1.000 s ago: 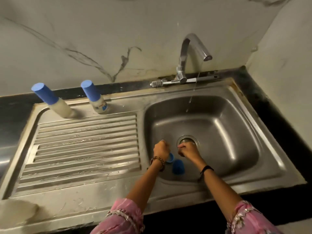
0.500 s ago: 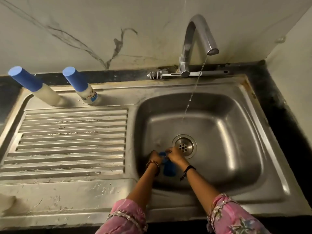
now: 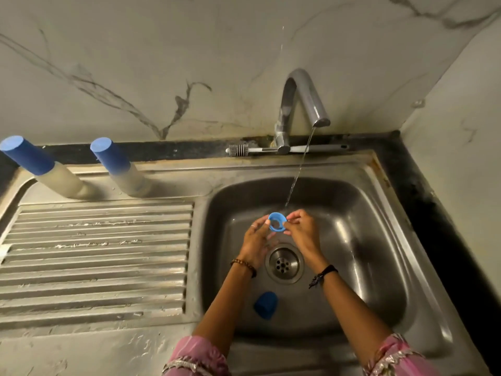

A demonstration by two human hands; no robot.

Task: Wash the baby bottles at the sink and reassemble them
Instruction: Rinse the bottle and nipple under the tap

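Hands: left hand and right hand pinch a blue bottle collar ring between fingertips, over the basin of the steel sink
Water: thin stream from the tap falls just behind the ring
Cap: blue cap lies on the basin floor, near the drain
Bottles: two capped baby bottles stand at the back of the drainboard
Ledge: bottle brush lies behind the tap

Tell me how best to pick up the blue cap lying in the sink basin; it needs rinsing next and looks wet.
Grip the blue cap across its curved side wall, thumb and fingers on opposite sides, coming from above. It lies on its side on the basin floor, nearer the viewer than the drain, so the rounded wall faces up. The left hand is probably closer.
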